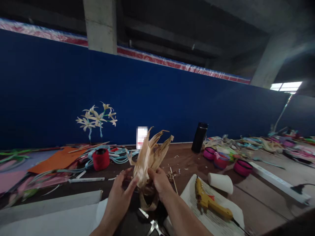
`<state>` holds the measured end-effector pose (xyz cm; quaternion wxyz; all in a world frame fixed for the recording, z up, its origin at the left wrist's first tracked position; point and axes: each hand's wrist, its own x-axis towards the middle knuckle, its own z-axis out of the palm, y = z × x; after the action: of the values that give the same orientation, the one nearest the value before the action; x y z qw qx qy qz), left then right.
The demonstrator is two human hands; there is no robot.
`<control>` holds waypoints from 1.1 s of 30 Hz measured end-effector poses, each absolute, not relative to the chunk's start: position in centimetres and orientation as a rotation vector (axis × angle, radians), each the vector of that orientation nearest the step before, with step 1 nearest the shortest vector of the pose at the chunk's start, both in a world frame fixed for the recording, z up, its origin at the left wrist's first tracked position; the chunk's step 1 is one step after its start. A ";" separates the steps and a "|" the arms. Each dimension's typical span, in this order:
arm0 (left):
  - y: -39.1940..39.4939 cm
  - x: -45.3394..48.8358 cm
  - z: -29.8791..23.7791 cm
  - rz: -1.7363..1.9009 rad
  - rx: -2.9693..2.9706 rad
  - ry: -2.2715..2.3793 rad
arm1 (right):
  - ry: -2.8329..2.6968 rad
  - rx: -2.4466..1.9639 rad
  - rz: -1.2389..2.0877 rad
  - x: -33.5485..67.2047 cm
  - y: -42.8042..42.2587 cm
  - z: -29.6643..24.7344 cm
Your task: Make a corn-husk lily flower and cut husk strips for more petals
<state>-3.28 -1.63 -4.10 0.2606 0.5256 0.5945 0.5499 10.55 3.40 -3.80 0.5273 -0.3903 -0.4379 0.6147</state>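
A bundle of dried corn husks [145,160] stands upright at the middle of the table, its pale, papery leaves fanning out at the top. My left hand [123,186] grips it from the left, thumb toward the front and fingers partly hidden behind. From the right, my right hand [159,183] pinches the husks with its fingers closed. More folded husk [149,201] shows beneath my hands. Just in front of it lies a pair of scissors [154,224], blades pointing away from me.
A yellow glue gun [211,203] rests on printed paper [188,193] at right, beside a white cup [220,183] on its side. Farther back stand a black bottle [199,137], a red tape roll [100,160] and husk flowers [97,118]. A white power strip [280,183] lies far right.
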 end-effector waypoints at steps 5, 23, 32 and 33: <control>-1.6 -4.0 -3.6 1.488 1.437 1.648 | -1.080 -0.974 1.435 10.5 3.8 -4.4; -0.5 -4.4 -4.8 1.621 0.902 1.131 | -1.116 -1.050 1.390 11.9 4.2 -4.0; -1.4 -3.8 -3.1 1.654 0.618 0.871 | -1.026 -1.123 1.339 12.8 4.7 -3.5; -1.4 -3.8 -3.1 1.656 0.606 0.860 | -1.029 -1.138 1.319 12.9 4.7 -3.5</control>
<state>-3.83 -1.39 -3.09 0.5562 0.2568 0.3643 0.7014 12.88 4.73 -3.52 0.5307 -0.4768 -0.4310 0.5525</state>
